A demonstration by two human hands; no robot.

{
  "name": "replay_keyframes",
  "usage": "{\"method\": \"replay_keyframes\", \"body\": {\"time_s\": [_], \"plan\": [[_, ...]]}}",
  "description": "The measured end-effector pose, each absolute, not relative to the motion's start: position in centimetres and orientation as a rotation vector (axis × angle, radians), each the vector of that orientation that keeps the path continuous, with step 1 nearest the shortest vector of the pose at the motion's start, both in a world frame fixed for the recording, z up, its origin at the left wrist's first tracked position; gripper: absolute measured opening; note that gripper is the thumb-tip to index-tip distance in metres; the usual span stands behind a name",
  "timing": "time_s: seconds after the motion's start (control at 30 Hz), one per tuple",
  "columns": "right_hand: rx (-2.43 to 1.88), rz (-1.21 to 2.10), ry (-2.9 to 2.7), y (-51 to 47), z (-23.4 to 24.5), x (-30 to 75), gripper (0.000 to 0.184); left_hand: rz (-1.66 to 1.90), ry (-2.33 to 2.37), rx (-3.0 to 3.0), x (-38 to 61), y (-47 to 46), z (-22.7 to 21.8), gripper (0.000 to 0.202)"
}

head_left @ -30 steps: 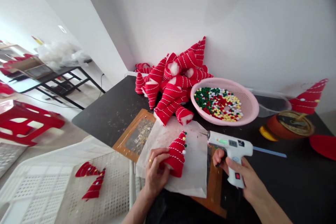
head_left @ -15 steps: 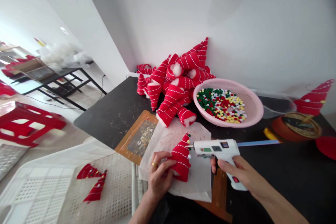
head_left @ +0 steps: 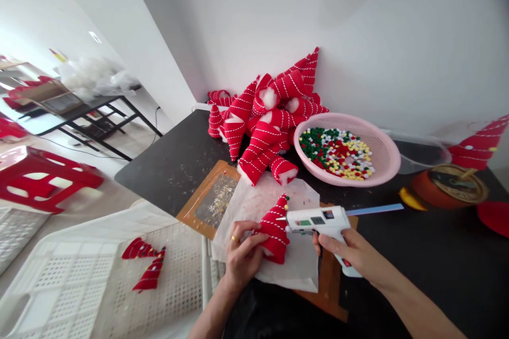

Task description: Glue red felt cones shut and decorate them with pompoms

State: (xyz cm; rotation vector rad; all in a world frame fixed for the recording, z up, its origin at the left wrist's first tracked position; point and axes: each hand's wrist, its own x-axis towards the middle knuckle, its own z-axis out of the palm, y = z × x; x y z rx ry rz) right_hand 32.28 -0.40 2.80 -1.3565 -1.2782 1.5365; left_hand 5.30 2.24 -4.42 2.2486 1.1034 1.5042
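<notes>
My left hand (head_left: 245,251) grips the lower left side of a red cone-shaped felt hat (head_left: 274,235) with white stitched stripes. Small green, yellow, white and red pompoms run down the hat's right edge. My right hand (head_left: 350,251) is wrapped round the handle of a white glue gun (head_left: 318,221), which has a long pale glue stick (head_left: 377,208) out of its back. The gun's nozzle lies over or against the hat's upper right part; contact cannot be made out. Under the hat is a sheet of white paper (head_left: 298,270).
Behind lies a pile of striped red cones (head_left: 260,143) with white stuffing. A pink basket (head_left: 387,156) holds many coloured pompoms. At the right are a brown round container (head_left: 433,190) and another decorated cone (head_left: 473,148). A white crate (head_left: 87,275) at lower left holds decorated cones.
The glue gun has moved left, so its nozzle has come further over the striped hat. My left hand keeps its hold on the hat. The view has shifted slightly.
</notes>
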Motion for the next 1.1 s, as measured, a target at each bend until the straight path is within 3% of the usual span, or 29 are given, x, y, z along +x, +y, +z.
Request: {"method": "replay_keyframes", "body": {"time_s": [0.8, 1.1], "plan": [[-1.450, 1.458, -1.464, 0.1, 3.0, 31.2, 0.038, 1.506, 1.095, 2.269, 5.2, 2.3, -4.3, 0.030], [-1.438, 1.435, -1.499, 0.0, 2.9, 31.6, 0.027, 1.492, 1.072, 2.263, 5.1, 2.2, -4.7, 0.031]]}}
